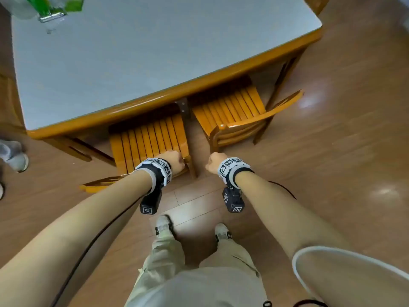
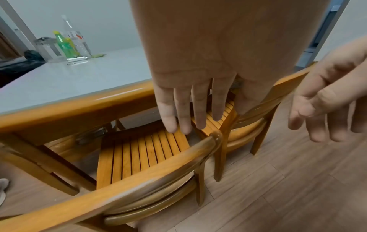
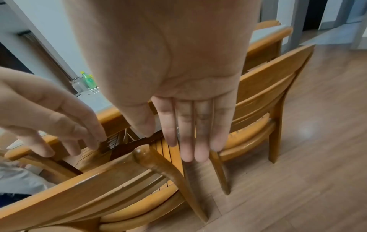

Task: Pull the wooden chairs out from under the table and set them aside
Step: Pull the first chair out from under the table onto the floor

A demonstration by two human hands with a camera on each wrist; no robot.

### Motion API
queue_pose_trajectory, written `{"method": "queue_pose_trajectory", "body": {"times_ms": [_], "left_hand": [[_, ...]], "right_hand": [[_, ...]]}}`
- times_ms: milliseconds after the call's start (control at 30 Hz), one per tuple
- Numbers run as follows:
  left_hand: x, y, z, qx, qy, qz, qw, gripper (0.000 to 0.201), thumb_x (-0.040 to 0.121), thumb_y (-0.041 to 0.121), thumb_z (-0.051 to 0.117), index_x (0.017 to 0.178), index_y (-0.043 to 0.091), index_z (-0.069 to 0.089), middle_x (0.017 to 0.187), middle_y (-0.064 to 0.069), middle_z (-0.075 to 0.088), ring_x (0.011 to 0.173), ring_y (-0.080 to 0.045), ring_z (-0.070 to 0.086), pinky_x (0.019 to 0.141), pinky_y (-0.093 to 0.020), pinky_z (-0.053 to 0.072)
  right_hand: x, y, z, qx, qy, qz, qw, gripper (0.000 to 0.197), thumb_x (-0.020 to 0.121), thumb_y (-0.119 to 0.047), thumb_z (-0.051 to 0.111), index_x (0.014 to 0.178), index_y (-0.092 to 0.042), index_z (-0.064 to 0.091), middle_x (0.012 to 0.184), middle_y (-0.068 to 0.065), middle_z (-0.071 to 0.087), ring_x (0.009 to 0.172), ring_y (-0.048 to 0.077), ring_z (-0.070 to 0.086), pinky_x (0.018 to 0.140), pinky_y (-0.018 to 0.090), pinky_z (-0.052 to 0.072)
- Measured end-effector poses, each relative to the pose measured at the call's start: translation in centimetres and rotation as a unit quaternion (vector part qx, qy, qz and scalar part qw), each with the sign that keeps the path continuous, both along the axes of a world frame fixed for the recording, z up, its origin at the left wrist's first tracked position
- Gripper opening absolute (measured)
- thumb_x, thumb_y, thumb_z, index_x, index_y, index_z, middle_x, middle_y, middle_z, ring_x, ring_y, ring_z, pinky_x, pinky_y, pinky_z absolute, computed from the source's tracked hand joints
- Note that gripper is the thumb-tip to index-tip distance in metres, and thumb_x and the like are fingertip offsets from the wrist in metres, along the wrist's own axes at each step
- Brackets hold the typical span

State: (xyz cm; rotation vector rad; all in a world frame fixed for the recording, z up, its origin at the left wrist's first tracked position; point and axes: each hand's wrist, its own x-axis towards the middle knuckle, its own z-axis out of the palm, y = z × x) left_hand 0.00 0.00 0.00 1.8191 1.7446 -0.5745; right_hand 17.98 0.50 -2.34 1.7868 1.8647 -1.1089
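Two slatted wooden chairs stand tucked under the near edge of the grey-topped table (image 1: 155, 52). The left chair (image 1: 150, 138) (image 2: 143, 155) (image 3: 79, 188) is closer to me than the right chair (image 1: 230, 107) (image 2: 288, 84) (image 3: 268, 81). My left hand (image 1: 174, 160) (image 2: 188, 102) (image 3: 59, 122) hovers with straight fingers just above the right end of the left chair's backrest and holds nothing. Over the gap between the chairs is my right hand (image 1: 215, 161) (image 3: 190, 125) (image 2: 327, 102), its fingers also straight and empty, beside the right chair's left post.
Plastic bottles (image 1: 51, 7) (image 2: 65, 45) stand at the table's far left corner. Another person's shoe (image 1: 13, 156) is on the floor at the left. A third chair (image 1: 316, 3) sits at the far right corner. Open wooden floor (image 1: 343, 162) lies to the right and behind me.
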Motion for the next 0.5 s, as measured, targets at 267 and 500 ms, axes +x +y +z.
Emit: {"method": "queue_pose_trajectory", "body": {"times_ms": [267,500], "left_hand": [[-9.5,0.2,-3.2,-0.052,-0.025,-0.047,0.997,0.052,0.093,0.039,0.054,0.138,0.015,0.047,0.133,-0.012,0.05,0.115,-0.032,0.056,0.087,-0.037,0.049],[-17.8,-1.4,-5.7,-0.139,-0.137,0.015,0.981,0.064,0.093,0.048,0.06,0.148,0.023,0.039,0.13,0.005,0.055,0.117,-0.015,0.052,0.086,-0.017,0.031]], "right_hand": [[-8.6,0.3,-3.0,-0.015,0.015,-0.099,0.995,0.04,0.095,-0.032,0.051,0.133,-0.019,0.051,0.123,0.013,0.06,0.099,0.033,0.062,0.087,0.042,0.054],[-15.2,-0.8,-5.3,0.034,-0.163,0.117,0.979,0.048,0.091,-0.032,0.058,0.138,-0.025,0.051,0.151,0.011,0.038,0.143,0.038,0.028,0.113,0.052,0.029]]}}
